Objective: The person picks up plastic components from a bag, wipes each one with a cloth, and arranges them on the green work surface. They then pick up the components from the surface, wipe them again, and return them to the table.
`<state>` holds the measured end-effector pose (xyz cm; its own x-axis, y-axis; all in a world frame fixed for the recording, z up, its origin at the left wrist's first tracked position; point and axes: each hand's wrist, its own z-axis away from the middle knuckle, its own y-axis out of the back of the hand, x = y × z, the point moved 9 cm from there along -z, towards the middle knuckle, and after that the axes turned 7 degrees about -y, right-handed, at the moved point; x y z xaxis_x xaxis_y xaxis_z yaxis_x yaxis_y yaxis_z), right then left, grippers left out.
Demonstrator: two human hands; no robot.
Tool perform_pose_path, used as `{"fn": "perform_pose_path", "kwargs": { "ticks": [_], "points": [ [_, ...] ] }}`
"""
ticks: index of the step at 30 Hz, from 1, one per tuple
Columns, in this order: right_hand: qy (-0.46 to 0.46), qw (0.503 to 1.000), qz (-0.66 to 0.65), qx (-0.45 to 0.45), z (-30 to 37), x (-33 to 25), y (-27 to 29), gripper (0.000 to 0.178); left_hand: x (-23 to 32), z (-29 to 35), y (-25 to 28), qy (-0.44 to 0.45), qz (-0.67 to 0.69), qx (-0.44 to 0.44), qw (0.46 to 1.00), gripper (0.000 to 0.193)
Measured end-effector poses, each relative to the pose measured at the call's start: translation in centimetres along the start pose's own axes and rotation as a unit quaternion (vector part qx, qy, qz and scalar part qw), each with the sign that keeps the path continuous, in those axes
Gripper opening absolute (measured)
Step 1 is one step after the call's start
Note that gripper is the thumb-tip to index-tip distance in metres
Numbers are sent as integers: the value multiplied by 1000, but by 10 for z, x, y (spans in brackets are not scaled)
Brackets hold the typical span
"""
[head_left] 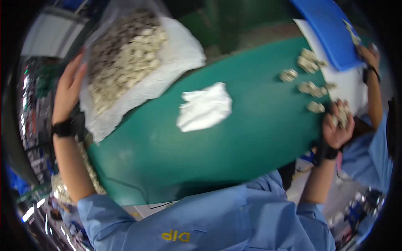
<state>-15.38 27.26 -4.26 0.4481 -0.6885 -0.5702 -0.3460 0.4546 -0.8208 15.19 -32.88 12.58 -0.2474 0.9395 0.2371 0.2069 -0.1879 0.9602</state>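
My left hand is raised at the left edge of a clear plastic bag, its fingers stretched out and apart. I cannot tell whether they touch the plastic. Inside the bag lies a heap of small pale beige block-like parts. On the right side of the green table, my right hand is curled around several small beige parts, palm up. More such parts sit in loose clusters nearby, among them one cluster and a smaller one. Blur hides their exact kind.
A crumpled white cloth or sheet lies mid-table on the green surface. At the far right, a co-worker's hand is at a blue tray above a white surface. Another bag of pale parts is at lower left.
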Motion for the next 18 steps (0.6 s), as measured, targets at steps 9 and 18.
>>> {"fn": "perform_pose_path", "kwargs": {
  "ticks": [9,18],
  "points": [
    [-17,999,-36,36,2,24,-21,38,244,44,-29,-172,-30,-75,982,43],
    [-109,976,-173,81,40,77,-72,37,382,51,-87,-341,112,-169,918,24]
  ]
}}
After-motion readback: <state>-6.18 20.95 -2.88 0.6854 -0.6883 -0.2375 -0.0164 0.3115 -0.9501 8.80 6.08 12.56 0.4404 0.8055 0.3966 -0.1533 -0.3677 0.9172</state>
